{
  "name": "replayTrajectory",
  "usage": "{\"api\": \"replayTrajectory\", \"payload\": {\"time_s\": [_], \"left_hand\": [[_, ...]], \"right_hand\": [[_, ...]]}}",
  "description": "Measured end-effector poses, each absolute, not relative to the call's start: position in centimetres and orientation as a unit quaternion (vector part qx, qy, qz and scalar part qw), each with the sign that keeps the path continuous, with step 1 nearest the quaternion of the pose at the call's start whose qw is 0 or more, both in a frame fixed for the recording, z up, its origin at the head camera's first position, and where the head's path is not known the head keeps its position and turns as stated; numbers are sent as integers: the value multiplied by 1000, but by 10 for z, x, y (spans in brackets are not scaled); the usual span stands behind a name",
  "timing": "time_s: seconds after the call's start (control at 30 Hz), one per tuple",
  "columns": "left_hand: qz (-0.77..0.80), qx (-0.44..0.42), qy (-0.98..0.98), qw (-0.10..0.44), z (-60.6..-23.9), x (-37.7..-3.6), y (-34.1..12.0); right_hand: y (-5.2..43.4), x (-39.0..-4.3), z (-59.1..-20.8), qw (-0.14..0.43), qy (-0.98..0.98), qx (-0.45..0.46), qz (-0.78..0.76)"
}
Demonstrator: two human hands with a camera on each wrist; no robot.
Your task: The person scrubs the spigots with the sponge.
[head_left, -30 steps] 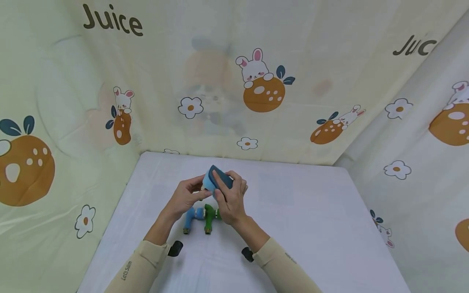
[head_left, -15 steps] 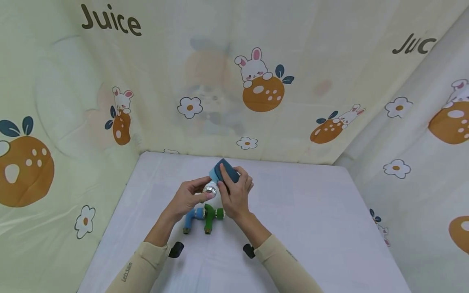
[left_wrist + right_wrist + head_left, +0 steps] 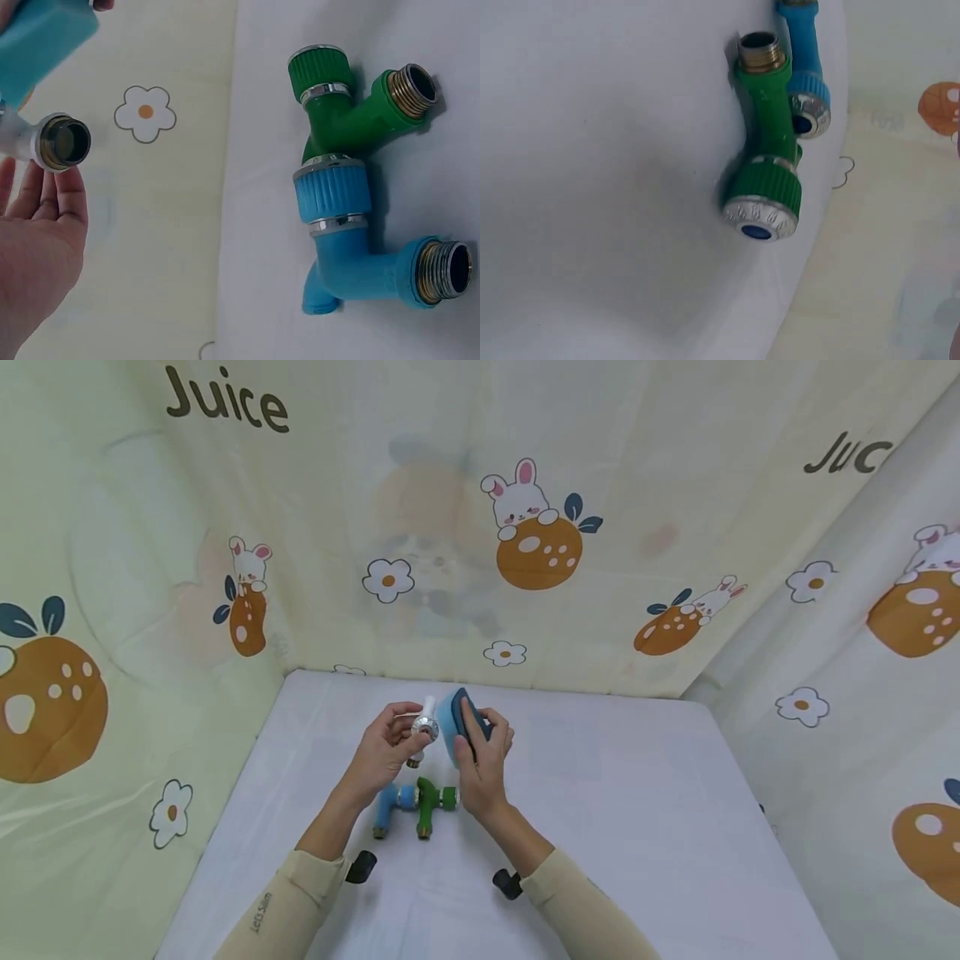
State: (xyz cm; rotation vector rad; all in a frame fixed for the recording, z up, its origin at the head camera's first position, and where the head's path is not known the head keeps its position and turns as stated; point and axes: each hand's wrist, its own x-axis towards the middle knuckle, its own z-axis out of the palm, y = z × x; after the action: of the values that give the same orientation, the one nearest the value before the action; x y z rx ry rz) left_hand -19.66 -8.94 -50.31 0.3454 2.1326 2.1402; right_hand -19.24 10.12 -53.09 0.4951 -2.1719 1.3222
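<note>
Above the table, my left hand (image 3: 381, 753) grips a white tap (image 3: 425, 727) by its knob end, thumb in front. The tap's silver knob faces the head camera, and its brass-threaded end (image 3: 66, 141) shows in the left wrist view. Close on the right, my right hand (image 3: 483, 772) holds a two-tone blue sponge (image 3: 450, 722), with the index finger laid along its darker side. The sponge is right beside the tap. Below the hands, a blue tap (image 3: 385, 810) and a green tap (image 3: 426, 810) lie side by side on the table.
The white-covered table (image 3: 637, 827) spreads out on both sides of the hands. A printed fabric curtain (image 3: 435, 527) stands along its back and sides. A black wrist camera (image 3: 362, 867) sits under the left sleeve, another wrist camera (image 3: 507, 883) under the right.
The sponge first covered the white tap, then shifted up and right, and now stands beside it. The left hand has raised and turned the tap. The taps on the table have stayed put.
</note>
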Motion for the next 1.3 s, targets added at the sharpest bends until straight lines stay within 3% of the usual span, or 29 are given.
{"api": "replayTrajectory", "payload": {"time_s": [0.33,0.87,1.3], "left_hand": [[752,165,637,28,-503,-196,-88],[799,154,580,44,-506,-195,-80],[793,135,593,44,-507,-196,-76]], "right_hand": [[84,-177,-529,321,-759,268,498],[81,-181,-529,328,-809,229,431],[84,-188,-530,278,-850,166,415]]}}
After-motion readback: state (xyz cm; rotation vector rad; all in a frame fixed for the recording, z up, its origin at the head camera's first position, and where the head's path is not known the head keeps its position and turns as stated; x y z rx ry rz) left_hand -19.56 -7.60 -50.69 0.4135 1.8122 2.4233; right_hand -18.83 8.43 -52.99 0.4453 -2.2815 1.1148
